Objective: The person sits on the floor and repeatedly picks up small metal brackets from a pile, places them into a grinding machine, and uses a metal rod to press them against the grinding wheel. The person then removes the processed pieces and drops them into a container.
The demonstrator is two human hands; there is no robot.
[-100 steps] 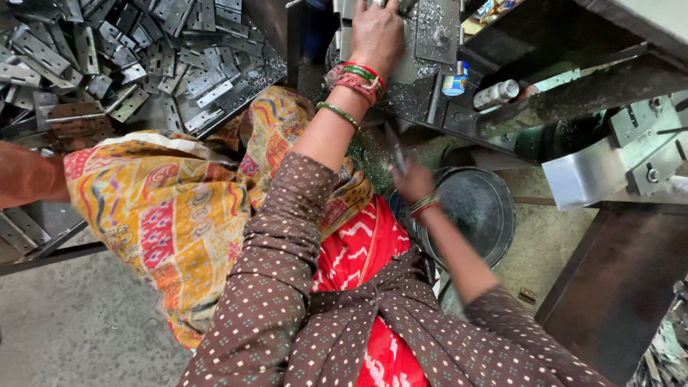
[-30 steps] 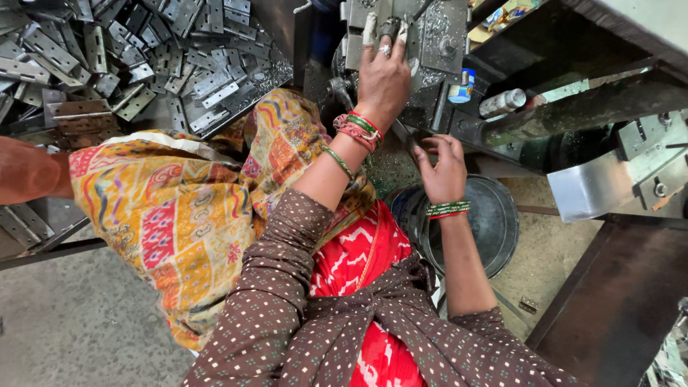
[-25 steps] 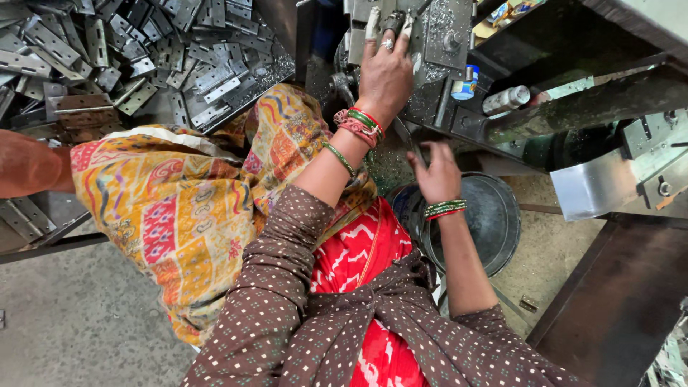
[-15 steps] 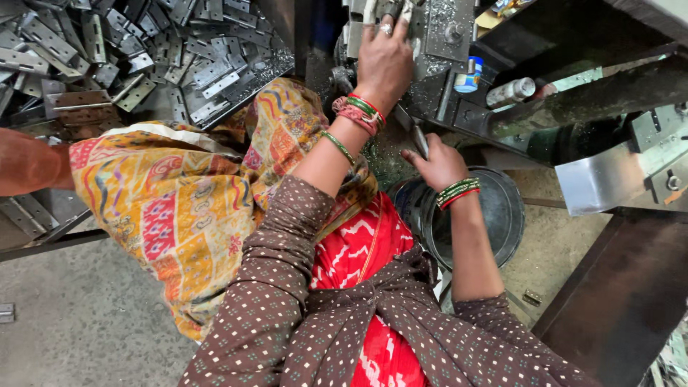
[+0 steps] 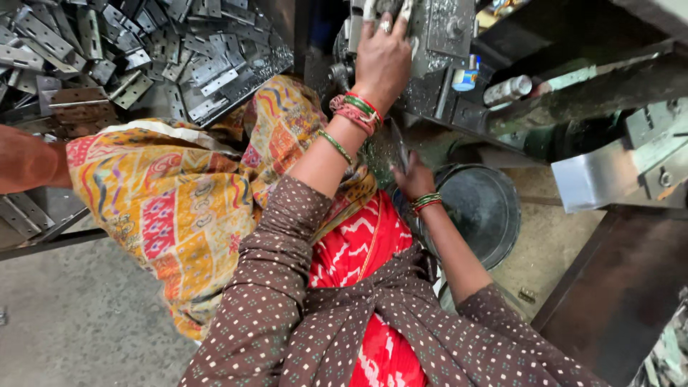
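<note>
Left hand (image 5: 383, 61) spread flat on press machine (image 5: 437, 32). Right hand (image 5: 410, 175) pinching thin metal strip (image 5: 398, 145). Risk: fingers near tooling could get crushed; strip edge could cut.

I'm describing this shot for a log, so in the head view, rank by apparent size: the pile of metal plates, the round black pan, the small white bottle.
1. pile of metal plates
2. round black pan
3. small white bottle
</note>
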